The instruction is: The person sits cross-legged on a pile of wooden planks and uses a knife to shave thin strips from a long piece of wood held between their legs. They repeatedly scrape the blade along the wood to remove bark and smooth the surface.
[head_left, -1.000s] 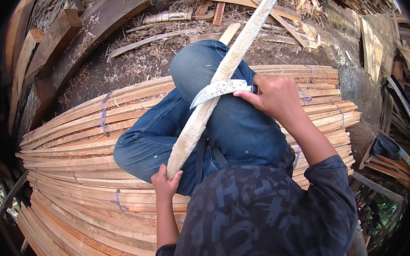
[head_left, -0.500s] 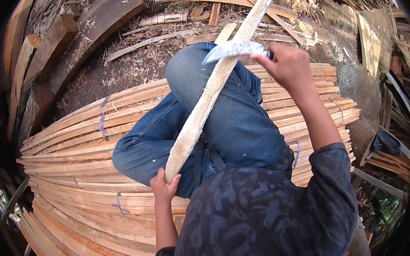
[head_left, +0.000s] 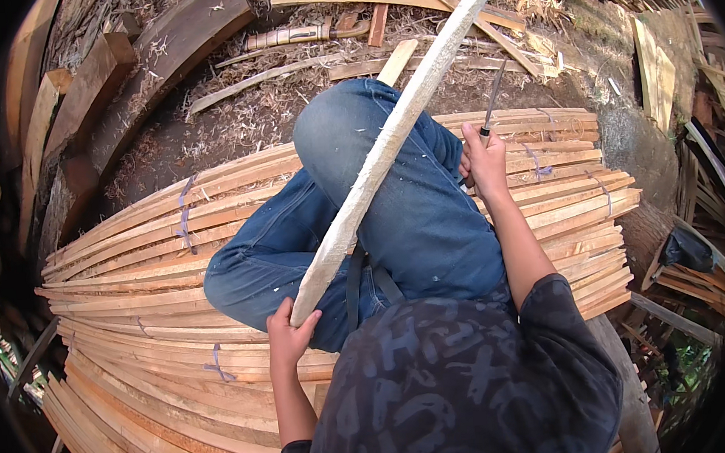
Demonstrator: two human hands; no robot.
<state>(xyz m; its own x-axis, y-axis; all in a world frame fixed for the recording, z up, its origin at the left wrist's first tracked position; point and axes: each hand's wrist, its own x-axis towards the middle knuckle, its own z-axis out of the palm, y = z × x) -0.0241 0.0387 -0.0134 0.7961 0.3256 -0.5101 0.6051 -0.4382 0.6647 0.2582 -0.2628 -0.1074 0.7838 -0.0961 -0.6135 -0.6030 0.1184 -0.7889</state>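
In the head view, the left grip (head_left: 292, 327) pinches the near end of a long, pale stick (head_left: 370, 175), its thumb laid over the wood and its fingers at the side. From there the stick slants away ahead and to the right, over the blue jeans (head_left: 254, 250) and past the raised knee, its far end well beyond both grips.

The right grip (head_left: 488, 165) is closed around the dark handle of a knife (head_left: 496, 88), just beside the leg, on the right of the stick and apart from it. The blade points up and ahead of this grip, turned nearly edge-on and clear of the stick.

Bundled wooden strips (head_left: 133, 342) spread to the left of the left grip and reach under the legs to the right of the right grip; purple ties (head_left: 183, 217) bind some of them. Ahead of both grips, curled shavings (head_left: 161, 161) litter the ground, with a banded, sheath-like wooden piece (head_left: 290, 36) farther off.

Behind the grips, the dark shirt (head_left: 443, 382) carries a print of grey, brush-like strokes, some shaped like letters.
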